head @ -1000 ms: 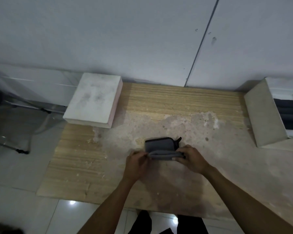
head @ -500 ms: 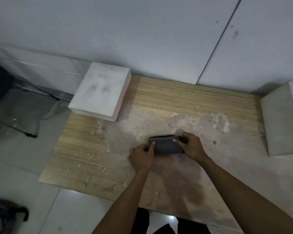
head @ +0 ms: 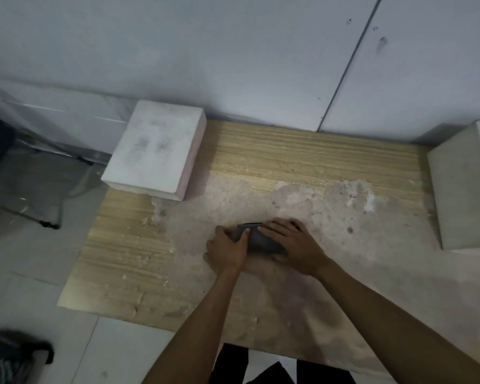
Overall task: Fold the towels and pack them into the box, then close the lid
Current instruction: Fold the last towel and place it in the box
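Note:
A small dark grey towel [head: 258, 239], folded into a compact bundle, lies on the worn wooden board [head: 288, 167] near its middle. My left hand [head: 226, 249] grips the towel's left end, thumb on top. My right hand [head: 291, 242] lies flat over its right half, pressing it down. A white box with a pink side [head: 155, 146] sits closed at the board's far left corner. A second pale box [head: 455, 189] stands open at the right edge, its inside mostly out of frame.
A white wall runs along the far side of the board. Pale floor tiles lie to the left and front. A glass or metal stand [head: 25, 195] is on the left, a dark patterned object [head: 6, 353] at the bottom left.
The towel has been folded smaller; my right hand moved from its edge onto its top and now presses it. The view shifted left, so the right box's contents left the frame.

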Demonstrator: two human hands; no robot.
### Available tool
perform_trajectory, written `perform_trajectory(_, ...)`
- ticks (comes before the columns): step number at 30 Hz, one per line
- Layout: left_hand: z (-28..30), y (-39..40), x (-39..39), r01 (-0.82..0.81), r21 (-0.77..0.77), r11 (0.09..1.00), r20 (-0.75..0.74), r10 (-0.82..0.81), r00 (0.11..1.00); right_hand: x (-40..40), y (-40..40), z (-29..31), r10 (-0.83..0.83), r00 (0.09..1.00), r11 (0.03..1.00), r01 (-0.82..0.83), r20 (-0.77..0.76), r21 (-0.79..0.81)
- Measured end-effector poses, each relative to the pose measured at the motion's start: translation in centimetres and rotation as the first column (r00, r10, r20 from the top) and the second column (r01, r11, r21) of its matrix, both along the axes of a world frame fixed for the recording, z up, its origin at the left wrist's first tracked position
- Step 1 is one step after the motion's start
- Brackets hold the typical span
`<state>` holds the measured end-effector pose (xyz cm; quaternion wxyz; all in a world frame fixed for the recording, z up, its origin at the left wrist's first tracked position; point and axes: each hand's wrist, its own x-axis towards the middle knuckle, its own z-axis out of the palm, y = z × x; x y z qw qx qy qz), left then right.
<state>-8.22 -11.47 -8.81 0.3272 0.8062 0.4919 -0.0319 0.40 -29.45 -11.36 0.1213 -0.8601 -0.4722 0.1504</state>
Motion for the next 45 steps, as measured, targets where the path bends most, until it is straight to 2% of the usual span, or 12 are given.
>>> perform_trajectory(2, -0.5, 0.6, -0.5, 0.15, -0.025, 0.988, 0.263, -0.138, 0.955, 0.2, 0.2, 0.0, -0.026, 1.0, 0.999, 0.026, -0.012, 0.044)
perform_trajectory(4, -0.7, 1.6, -1.0, 0.453, -0.029, 0.891, 0.434, -0.397, 0.809, 0.9, 0.5, 0.2, -0.026, 0.999, 0.998, 0.029, -0.041, 0.063)
perform_trajectory(6, -1.2, 2.8, -1.1, 0.692, 0.074, 0.718, 0.364, -0.665, 0.652, 1.6, 0.8, 0.7, -0.029, 0.995, 0.996, 0.037, -0.092, 0.087)
perform_trajectory(9, -1.0, 3.8, -0.7, 0.776, 0.286, 0.562, 0.147, -0.826, 0.544, 2.5, 1.3, 2.3, -0.059, 0.974, 0.993, 0.08, -0.217, 0.089)
perform_trajectory(11, -0.6, 4.3, 0.0, 0.76, 0.336, 0.556, 0.131, -0.827, 0.547, 2.5, 1.5, 3.3, -0.068, 0.949, 0.99, 0.103, -0.308, 0.097)
perform_trajectory(14, 0.2, 4.5, 1.3, 0.802, 0.137, 0.581, 0.172, -0.812, 0.558, 2.3, 1.0, 4.8, -0.14, 0.889, 0.984, 0.176, -0.437, 0.042)
perform_trajectory(18, 1.7, 4.1, 2.1, 0.859, 0.015, 0.511, 0.135, -0.853, 0.505, 1.4, -0.5, 6.8, -0.236, 0.898, 0.972, 0.217, -0.373, -0.091)
perform_trajectory(22, 4.7, 3.1, 3.5, 0.926, 0.028, 0.377, 0.231, -0.903, 0.361, 0.8, -2.5, 9.8, -0.328, 0.875, 0.945, 0.296, -0.357, -0.142)
perform_trajectory(27, 9.5, 0.1, 6.7, 0.985, 0.073, 0.154, 0.222, -0.966, 0.134, 0.4, -6.3, 15.9, -0.448, 0.852, 0.891, 0.399, -0.272, -0.217)
perform_trajectory(34, 15.6, -7.2, 12.2, 0.975, 0.217, -0.038, 0.272, -0.957, -0.097, 1.5, -13.9, 23.8, -0.594, 0.793, 0.797, 0.556, -0.139, -0.234)
perform_trajectory(40, 20.6, -16.7, 16.6, 0.935, 0.332, -0.126, 0.201, -0.959, -0.2, 5.4, -21.3, 27.6, -0.622, 0.773, 0.779, 0.594, -0.124, -0.201)
perform_trajectory(45, 22.4, -24.0, 20.5, 0.931, 0.347, -0.113, 0.079, -0.986, -0.149, 9.3, -28.8, 28.4, -0.64, 0.754, 0.768, 0.627, -0.15, -0.129)
